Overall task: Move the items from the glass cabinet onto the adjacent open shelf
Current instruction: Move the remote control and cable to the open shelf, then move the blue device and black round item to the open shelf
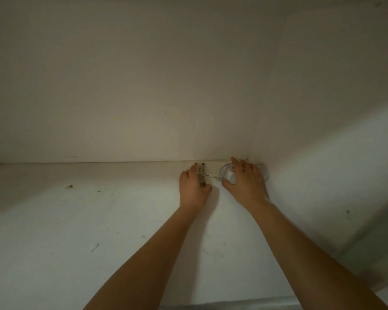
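While the remote control [201, 173] lies far back on the white shelf [99, 220], the left hand [194, 190] grips it from above. Just beside it, the right hand [244, 182] clutches a white charger [230, 174] with its coiled cable [223, 172], near the corner.

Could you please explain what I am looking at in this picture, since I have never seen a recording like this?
There is no machine here: a person wears a camera on the head, so this single picture looks forward and down along both bare arms. They reach to the back of a white shelf, near its right corner. The left hand is closed around a remote control with red and green buttons at its far end. The right hand rests on a white charger with a coiled cable. A few small crumbs lie on the shelf.
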The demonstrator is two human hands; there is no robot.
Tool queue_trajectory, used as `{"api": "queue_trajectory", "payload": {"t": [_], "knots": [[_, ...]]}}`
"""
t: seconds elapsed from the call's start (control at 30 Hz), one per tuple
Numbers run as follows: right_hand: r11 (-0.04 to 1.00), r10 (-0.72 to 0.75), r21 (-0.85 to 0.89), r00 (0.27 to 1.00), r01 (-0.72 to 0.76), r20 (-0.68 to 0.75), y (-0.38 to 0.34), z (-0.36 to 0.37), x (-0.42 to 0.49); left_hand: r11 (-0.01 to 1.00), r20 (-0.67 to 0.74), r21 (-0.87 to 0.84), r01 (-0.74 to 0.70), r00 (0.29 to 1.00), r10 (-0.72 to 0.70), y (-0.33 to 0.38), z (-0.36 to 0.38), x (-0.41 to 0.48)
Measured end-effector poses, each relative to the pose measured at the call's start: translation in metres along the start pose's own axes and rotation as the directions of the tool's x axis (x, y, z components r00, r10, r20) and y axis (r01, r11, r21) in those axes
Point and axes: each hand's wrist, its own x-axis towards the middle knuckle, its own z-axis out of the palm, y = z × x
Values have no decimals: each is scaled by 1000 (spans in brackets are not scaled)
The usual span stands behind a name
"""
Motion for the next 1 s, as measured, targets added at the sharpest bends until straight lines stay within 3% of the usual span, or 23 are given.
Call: {"api": "queue_trajectory", "payload": {"t": [0.3, 0.5, 0.73, 0.83, 1.0], "knots": [[998, -47, 41, 999, 48, -20, -6, -14, -11, 997, 15, 79, -15, 1000, 14, -6, -20, -7], [979, -156, 102, 973, 175, -172, -31, -26, -16, 999, -22, 44, -8, 1000, 9, -14, -66, -11], [891, -344, 246, 921, 382, -184, -114, -30, -24, 972, -253, 226, -69, 959, 127, -33, -145, -54], [814, -440, 353, 887, 460, -142, -159, -25, -38, 963, -364, 268, -13, 925, 113, -48, -184, -86], [663, -640, 428, 762, 614, -102, -230, -13, -70, 925, -534, 357, 131, 841, 86, -79, -247, -148]]}}
